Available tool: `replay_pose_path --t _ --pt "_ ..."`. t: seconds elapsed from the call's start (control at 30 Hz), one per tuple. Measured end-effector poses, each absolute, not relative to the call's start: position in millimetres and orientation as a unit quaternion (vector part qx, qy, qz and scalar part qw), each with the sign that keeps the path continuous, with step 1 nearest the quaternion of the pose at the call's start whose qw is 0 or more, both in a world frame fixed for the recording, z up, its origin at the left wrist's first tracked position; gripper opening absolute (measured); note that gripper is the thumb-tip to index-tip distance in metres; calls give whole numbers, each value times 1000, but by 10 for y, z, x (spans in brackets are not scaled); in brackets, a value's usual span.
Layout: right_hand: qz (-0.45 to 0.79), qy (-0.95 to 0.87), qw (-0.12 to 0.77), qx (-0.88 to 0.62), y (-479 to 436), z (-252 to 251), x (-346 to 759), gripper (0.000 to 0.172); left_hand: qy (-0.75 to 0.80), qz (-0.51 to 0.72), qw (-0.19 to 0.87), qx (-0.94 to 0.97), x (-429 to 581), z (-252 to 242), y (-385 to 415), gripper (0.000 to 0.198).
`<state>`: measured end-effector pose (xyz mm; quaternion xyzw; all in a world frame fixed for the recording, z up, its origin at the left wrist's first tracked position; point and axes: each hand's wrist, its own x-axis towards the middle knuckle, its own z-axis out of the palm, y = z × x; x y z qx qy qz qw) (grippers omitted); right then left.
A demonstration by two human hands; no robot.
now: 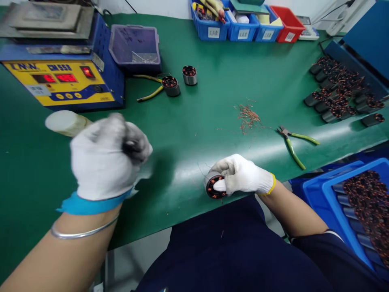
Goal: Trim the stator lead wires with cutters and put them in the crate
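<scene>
My left hand point(109, 156), in a white glove with a blue band, is raised over the left part of the green table. Its fingers are curled and blurred; a dark patch shows at them, and I cannot make out what it is. Near the front edge, my gloved right hand point(238, 174) grips a round metal stator point(210, 185), a finger across its open end, where copper windings show. Thin wires stick out from it. Two more stators point(171, 86) point(190, 75) stand farther back, one beside yellow-handled pliers point(150, 96).
Copper wire scraps point(248, 117) and green-handled cutters point(294, 152) lie right of centre. A blue-yellow device point(73, 87), white cylinder point(67, 123) and purple bin point(135, 46) are left. Many stators point(332, 114) stand back right; a blue crate point(331, 200) holds more. Small bins point(243, 34) line the back.
</scene>
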<state>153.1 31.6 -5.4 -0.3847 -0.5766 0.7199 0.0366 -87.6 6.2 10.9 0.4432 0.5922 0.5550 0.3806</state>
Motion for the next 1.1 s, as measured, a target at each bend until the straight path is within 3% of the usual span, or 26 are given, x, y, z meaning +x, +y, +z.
replay_pose_path --t 0.17,0.23,0.4,0.47,0.6,0.67,0.87,0.97,1.1 --pt "739 -538 67 -400 319 -65 1512 39 508 225 575 600 -609 123 -96 35" --pt "743 -543 60 -386 307 -84 1509 39 522 259 574 576 -480 138 -115 33" --pt "753 -537 44 -378 281 -101 1470 41 586 585 396 397 -597 88 62 35" --pt "752 -518 78 -401 286 -112 1442 47 587 555 415 418 -677 58 80 33" --pt "751 -495 173 -402 288 -151 1414 58 564 352 548 507 -604 27 -30 44" --pt "726 -528 183 -401 264 -146 1422 57 566 333 562 503 -512 15 -83 45" --pt "425 -730 290 -450 180 -33 1403 43 546 349 614 451 -452 -23 -69 40" --pt "464 -723 317 -402 248 -17 1349 20 559 327 607 461 -484 -28 -55 36" --pt "576 -626 333 -407 463 -78 1328 23 565 301 611 467 -511 -37 -49 37"
